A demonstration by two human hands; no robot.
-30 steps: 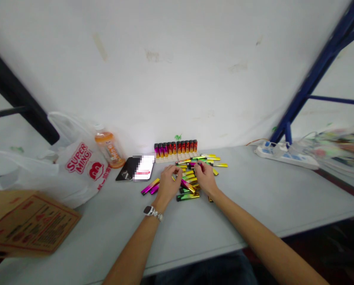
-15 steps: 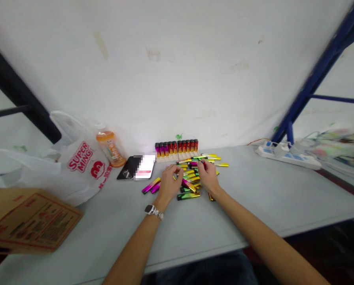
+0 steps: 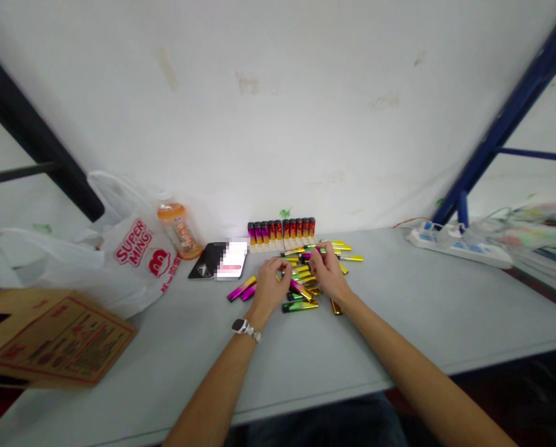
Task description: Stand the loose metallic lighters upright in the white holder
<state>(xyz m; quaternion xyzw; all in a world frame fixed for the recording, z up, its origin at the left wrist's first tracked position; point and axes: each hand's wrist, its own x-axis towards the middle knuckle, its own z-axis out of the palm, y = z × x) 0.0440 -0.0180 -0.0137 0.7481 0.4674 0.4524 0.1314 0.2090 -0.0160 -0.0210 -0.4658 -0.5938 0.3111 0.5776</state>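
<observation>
One row of lighters [image 3: 286,233] upright in pale rack [image 3: 268,247], centre frame; loose lighters [image 3: 300,306] lie unracked, just below. Left hand [image 3: 272,284], right hand [image 3: 328,271]: fingers curled, hold unclear.

The left forearm [image 3: 219,385] slants up and right from the bottom edge; the right forearm [image 3: 412,360] slants up and left from lower right. Below centre frame, the left grip [image 3: 270,287] and right grip [image 3: 330,273] sit apart, fingers curled.
</observation>
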